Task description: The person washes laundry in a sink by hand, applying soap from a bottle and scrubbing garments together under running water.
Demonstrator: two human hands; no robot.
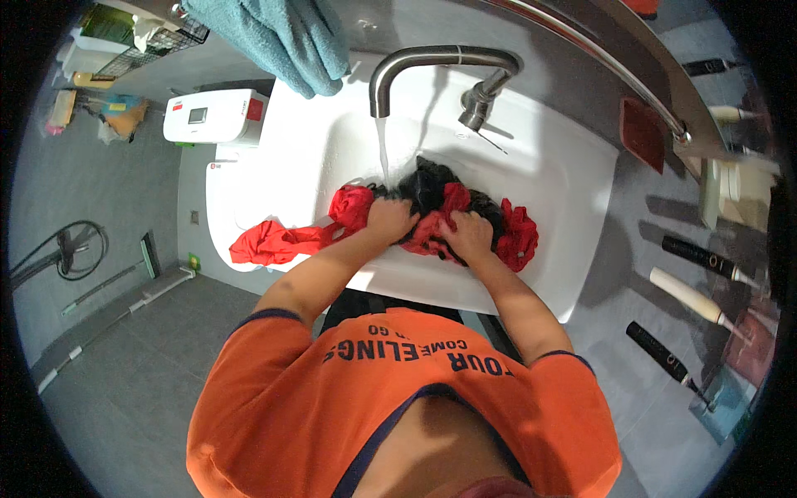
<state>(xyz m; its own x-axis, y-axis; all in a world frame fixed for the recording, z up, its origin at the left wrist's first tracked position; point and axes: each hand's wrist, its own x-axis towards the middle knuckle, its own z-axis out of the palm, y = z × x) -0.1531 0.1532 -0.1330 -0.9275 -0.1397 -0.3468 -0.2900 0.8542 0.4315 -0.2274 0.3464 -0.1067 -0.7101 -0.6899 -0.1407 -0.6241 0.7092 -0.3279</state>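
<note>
In the white washbasin (560,205) lies a wet garment or bundle of cloth in red (520,239) and black (429,183). Part of the red fabric (274,243) hangs over the basin's left rim. My left hand (391,221) is closed on the cloth just below the stream of water. My right hand (468,233) grips a red bunch of it to the right, fingers curled. Water (382,146) runs from the curved metal faucet (445,55) onto the cloth beside my left hand. The undersides of both hands are hidden.
A teal towel (280,43) hangs above the basin's back left. A white device (208,118) stands left, above a white toilet lid (224,193). Electric toothbrushes (697,256) are mounted on the right wall. A metal rail (591,46) crosses the upper right, and a squeegee (148,255) is at the left wall.
</note>
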